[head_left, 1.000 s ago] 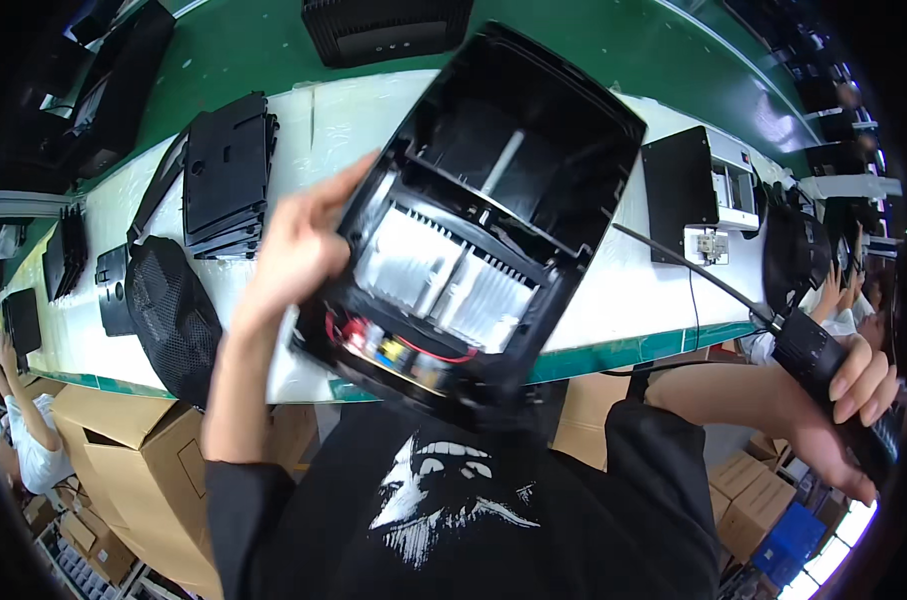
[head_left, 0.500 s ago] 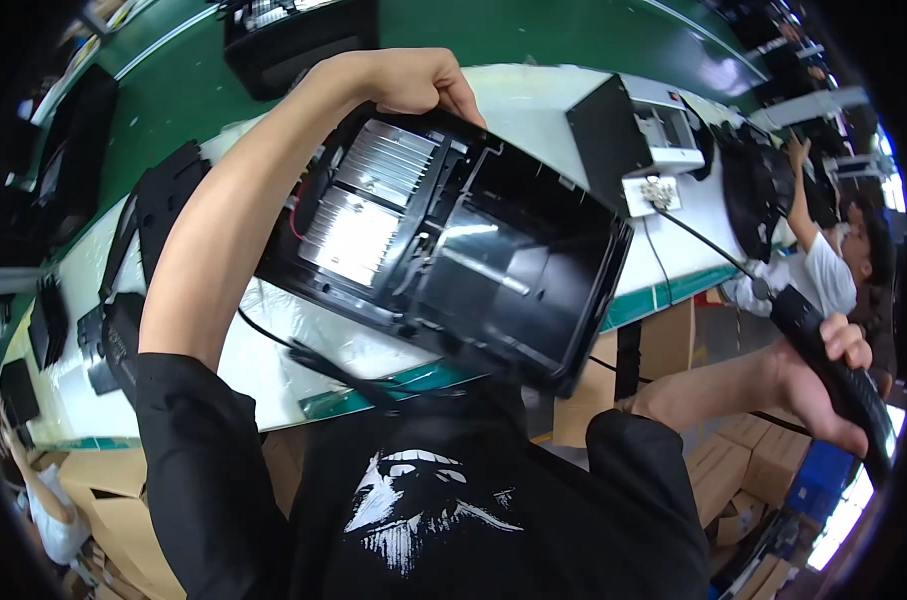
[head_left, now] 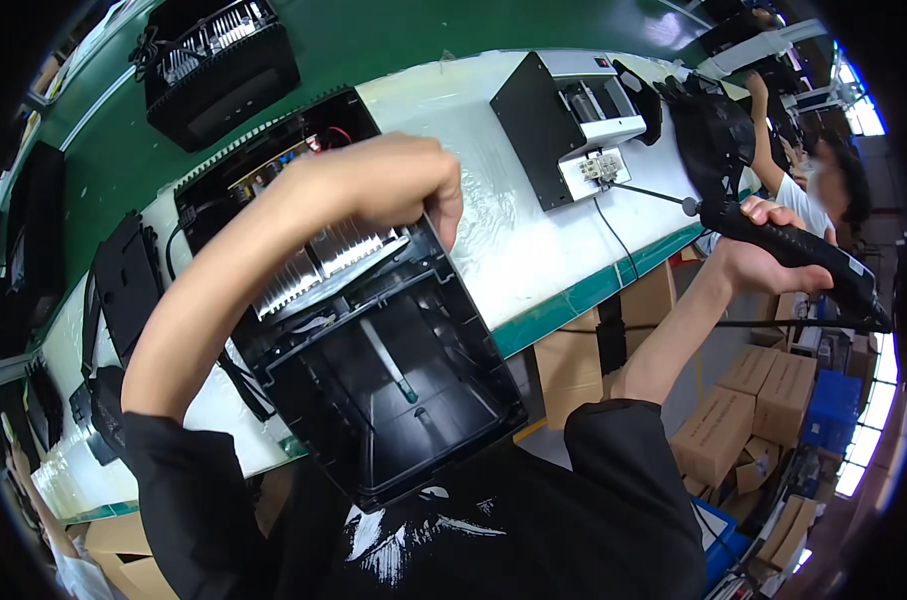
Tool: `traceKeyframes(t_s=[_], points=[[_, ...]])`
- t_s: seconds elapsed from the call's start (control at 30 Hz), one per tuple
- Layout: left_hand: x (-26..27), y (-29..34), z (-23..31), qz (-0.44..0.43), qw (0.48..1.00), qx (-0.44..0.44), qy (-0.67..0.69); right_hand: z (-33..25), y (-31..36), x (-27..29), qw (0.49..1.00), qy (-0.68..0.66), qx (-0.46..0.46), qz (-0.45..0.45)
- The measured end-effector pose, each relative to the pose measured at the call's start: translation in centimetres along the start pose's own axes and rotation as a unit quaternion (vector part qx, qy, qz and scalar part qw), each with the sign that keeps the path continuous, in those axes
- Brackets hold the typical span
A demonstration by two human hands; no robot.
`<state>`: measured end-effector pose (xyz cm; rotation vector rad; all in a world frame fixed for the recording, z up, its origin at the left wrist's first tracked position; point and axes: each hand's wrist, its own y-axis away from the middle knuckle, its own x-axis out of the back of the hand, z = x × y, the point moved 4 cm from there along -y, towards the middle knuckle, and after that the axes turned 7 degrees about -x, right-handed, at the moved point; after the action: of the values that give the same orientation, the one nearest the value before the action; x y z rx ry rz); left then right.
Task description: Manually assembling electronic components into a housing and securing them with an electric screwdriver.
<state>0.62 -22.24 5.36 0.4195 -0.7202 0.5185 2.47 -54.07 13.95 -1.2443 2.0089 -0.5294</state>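
Observation:
A deep black plastic housing point(head_left: 429, 370) lies across the bench edge in front of me, its open side up, with silver finned heat sinks and wires inside. My left hand point(head_left: 414, 185) reaches over it, fingers curled down on its right-hand side wall; the forearm hides part of the inside. At the right, my right hand point(head_left: 774, 255) is wrapped round a black electric screwdriver point(head_left: 819, 262). The long thin bit points left, its tip at the small metal pick-up part of a screw feeder point(head_left: 602, 168), a light-coloured box with a black side panel.
The white bench top point(head_left: 484, 215) has a green front edge. Black plastic parts point(head_left: 129, 290) lie at the left, and another black housing point(head_left: 219, 75) stands beyond the bench. Cardboard boxes point(head_left: 734, 410) and a blue bin point(head_left: 834, 405) are below right. A co-worker point(head_left: 824, 185) is at the right.
The housing has turned and come down toward me, with my left hand still on its side. The screwdriver is tilted flatter, its tip still at the screw feeder. The whole view has shifted somewhat.

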Motion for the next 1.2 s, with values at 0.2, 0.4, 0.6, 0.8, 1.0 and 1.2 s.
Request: traceKeyframes(t_s=[0.2,0.4,0.6,0.8,1.0,1.2], points=[[-1.9,8.7,3.7,0.300,0.947,-0.077,-0.092,1.8,-2.1,1.6,0.981,-0.061,-0.038,-0.180],[-5.1,17.6,2.8,0.439,0.888,0.111,-0.080,3.7,-4.5,-3.4,0.903,-0.164,-0.103,-0.384],[-10.4,19.1,2.6,0.620,0.743,0.253,0.005,7.2,-5.5,-9.4,0.899,-0.037,-0.162,-0.406],[-13.8,16.6,5.4,0.670,0.679,0.242,0.177,8.3,-5.8,-10.9,0.914,0.082,-0.168,-0.360],[-14.5,15.9,5.1,0.692,0.663,0.238,0.161,6.6,-3.0,-8.6,0.944,0.094,-0.207,-0.241],[-15.5,17.1,4.7,0.704,0.649,0.219,0.189,-4.2,-4.2,-4.8,0.880,-0.286,-0.253,-0.283]])
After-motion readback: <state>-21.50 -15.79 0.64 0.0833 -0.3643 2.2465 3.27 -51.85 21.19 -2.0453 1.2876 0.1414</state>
